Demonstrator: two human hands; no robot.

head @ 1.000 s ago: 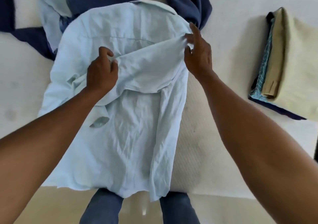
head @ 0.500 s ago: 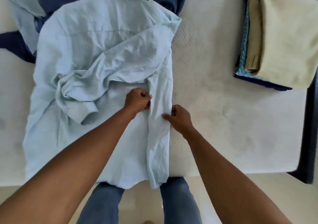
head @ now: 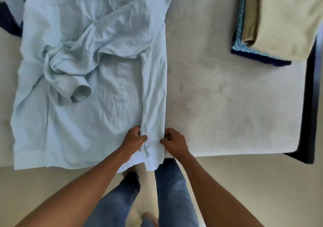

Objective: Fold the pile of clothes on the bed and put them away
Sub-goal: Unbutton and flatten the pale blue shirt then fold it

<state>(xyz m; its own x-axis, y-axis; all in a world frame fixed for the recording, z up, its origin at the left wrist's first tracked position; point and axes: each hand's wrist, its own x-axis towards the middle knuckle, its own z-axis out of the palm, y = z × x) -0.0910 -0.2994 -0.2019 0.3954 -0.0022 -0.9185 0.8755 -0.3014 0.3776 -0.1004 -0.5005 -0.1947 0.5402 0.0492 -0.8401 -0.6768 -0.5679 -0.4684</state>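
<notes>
Shirt (head: pixel 87 87), pale blue, lay spread on bed (head: pixel 227 104), hem hanging over near edge, right side folded inward as narrow strip. Left hand (head: pixel 133 139) and right hand (head: pixel 173 141) were close together, each pinching one edge of strip near hem. Fabric looked thin, limp, creased; likely to bunch. Best hold judged: hem corners, seams, cuff (head: pixel 81 94) of crumpled sleeve. Folded stack (head: pixel 279 17) sat well apart.

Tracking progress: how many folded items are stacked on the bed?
4, stacked on the bed, right side: cream on top, tan below, then teal, navy at bottom. Others may be hidden.
</notes>
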